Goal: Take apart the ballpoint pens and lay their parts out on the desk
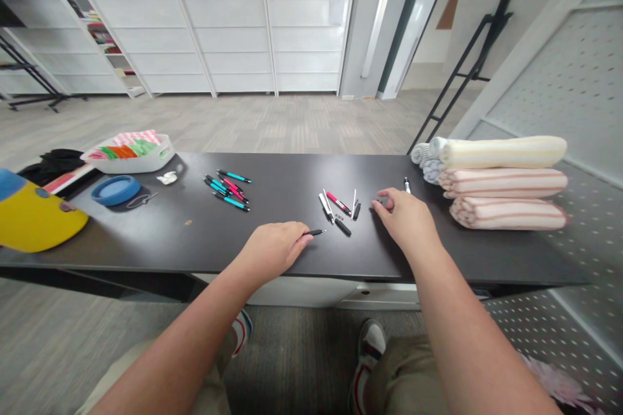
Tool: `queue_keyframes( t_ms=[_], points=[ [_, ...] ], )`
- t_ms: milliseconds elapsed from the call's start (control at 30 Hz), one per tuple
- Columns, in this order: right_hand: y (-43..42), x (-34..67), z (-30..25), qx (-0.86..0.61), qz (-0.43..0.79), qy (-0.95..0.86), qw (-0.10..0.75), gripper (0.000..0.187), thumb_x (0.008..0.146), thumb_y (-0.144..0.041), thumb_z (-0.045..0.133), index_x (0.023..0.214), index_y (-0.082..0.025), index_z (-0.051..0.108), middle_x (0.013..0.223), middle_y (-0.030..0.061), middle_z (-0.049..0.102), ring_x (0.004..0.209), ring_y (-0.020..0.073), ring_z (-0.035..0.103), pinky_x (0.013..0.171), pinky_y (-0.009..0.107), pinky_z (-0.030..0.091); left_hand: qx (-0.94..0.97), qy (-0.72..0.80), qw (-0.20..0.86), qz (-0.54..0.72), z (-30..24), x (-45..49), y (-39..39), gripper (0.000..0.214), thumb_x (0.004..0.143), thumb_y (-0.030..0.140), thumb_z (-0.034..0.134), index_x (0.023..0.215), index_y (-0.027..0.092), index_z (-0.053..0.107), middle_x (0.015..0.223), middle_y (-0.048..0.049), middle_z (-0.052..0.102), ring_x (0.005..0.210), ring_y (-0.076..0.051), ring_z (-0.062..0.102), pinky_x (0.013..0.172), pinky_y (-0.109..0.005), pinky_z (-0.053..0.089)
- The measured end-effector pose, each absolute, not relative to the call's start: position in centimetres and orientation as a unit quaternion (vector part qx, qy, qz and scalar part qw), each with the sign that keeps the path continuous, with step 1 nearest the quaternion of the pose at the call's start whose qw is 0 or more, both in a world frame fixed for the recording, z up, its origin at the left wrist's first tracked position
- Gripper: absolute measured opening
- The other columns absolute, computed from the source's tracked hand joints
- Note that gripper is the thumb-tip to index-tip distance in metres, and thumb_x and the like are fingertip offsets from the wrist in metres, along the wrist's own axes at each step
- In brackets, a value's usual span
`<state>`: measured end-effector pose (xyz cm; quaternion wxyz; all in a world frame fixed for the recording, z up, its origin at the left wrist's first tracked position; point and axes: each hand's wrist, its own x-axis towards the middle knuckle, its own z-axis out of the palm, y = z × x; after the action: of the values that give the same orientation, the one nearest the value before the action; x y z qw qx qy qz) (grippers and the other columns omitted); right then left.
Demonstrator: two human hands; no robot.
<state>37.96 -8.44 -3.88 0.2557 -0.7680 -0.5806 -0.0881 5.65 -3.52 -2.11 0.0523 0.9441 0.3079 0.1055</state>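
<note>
My left hand is closed around a black pen part, whose thin tip points right. Over the table to the right, my right hand has thumb and fingers curled together at a small dark piece, mostly hidden by the fingertips. Between the hands lie loose pen parts: a white barrel, a red pen, a thin white refill, a black grip, a second black grip and a small spring-like piece. Just beyond my right hand is a silver pen piece.
Several turquoise and red pens lie left of centre on the dark table. Rolled towels are stacked at the right end. At the left are a white basket, a blue ring-shaped object, crumpled tissue and a yellow visor.
</note>
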Motion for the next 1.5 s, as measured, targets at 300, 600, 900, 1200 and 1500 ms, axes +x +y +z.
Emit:
queue_keyframes(
  t_ms=[300, 600, 900, 1200, 1500],
  points=[
    [-10.3, 30.1, -1.7, -0.498, -0.019, -0.808, 0.315, 0.023, 0.104, -0.036, 0.060, 0.117, -0.021, 0.072, 0.107, 0.0087, 0.074, 0.101, 0.0254, 0.063, 0.096, 0.043, 0.047, 0.945, 0.299, 0.053, 0.118, -2.2, 5.5, -3.5, 0.030, 0.110, 0.040, 0.043, 0.114, 0.022, 0.066, 0.107, -0.0039, 0.076, 0.095, -0.022, 0.073, 0.080, -0.031, 0.051],
    [-9.5, 29.6, -3.1, -0.456, 0.028, -0.828, 0.326, 0.013, 0.102, -0.031, 0.065, 0.099, -0.021, 0.074, 0.093, 0.0051, 0.075, 0.089, 0.0213, 0.064, 0.089, 0.041, 0.048, 0.949, 0.280, 0.068, 0.129, -2.6, 5.3, -3.3, 0.029, 0.109, 0.043, 0.047, 0.117, 0.023, 0.065, 0.110, -0.0035, 0.075, 0.100, -0.021, 0.072, 0.084, -0.031, 0.051],
    [-9.9, 30.2, -2.7, -0.446, 0.046, -0.832, 0.326, 0.015, 0.104, -0.026, 0.061, 0.107, -0.021, 0.075, 0.097, 0.0051, 0.077, 0.092, 0.0204, 0.066, 0.091, 0.041, 0.049, 0.947, 0.287, 0.069, 0.123, -2.5, 5.3, -3.3, 0.028, 0.108, 0.044, 0.048, 0.118, 0.023, 0.065, 0.110, -0.0027, 0.075, 0.099, -0.021, 0.072, 0.083, -0.030, 0.052],
    [-10.3, 29.9, -1.9, -0.459, 0.064, -0.825, 0.322, 0.014, 0.102, -0.022, 0.060, 0.097, -0.023, 0.073, 0.094, 0.0043, 0.077, 0.093, 0.0217, 0.068, 0.093, 0.043, 0.049, 0.948, 0.286, 0.073, 0.122, -2.2, 5.3, -3.4, 0.028, 0.108, 0.042, 0.048, 0.117, 0.023, 0.066, 0.111, -0.0037, 0.076, 0.100, -0.021, 0.072, 0.084, -0.030, 0.052],
    [-10.8, 29.9, -1.1, -0.448, 0.089, -0.831, 0.317, 0.014, 0.100, -0.019, 0.060, 0.089, -0.023, 0.069, 0.089, 0.0024, 0.075, 0.090, 0.0203, 0.066, 0.092, 0.040, 0.048, 0.952, 0.273, 0.074, 0.117, -2.5, 5.2, -3.2, 0.030, 0.110, 0.043, 0.045, 0.117, 0.025, 0.067, 0.108, -0.0023, 0.076, 0.098, -0.020, 0.072, 0.083, -0.030, 0.051]
  ],
)
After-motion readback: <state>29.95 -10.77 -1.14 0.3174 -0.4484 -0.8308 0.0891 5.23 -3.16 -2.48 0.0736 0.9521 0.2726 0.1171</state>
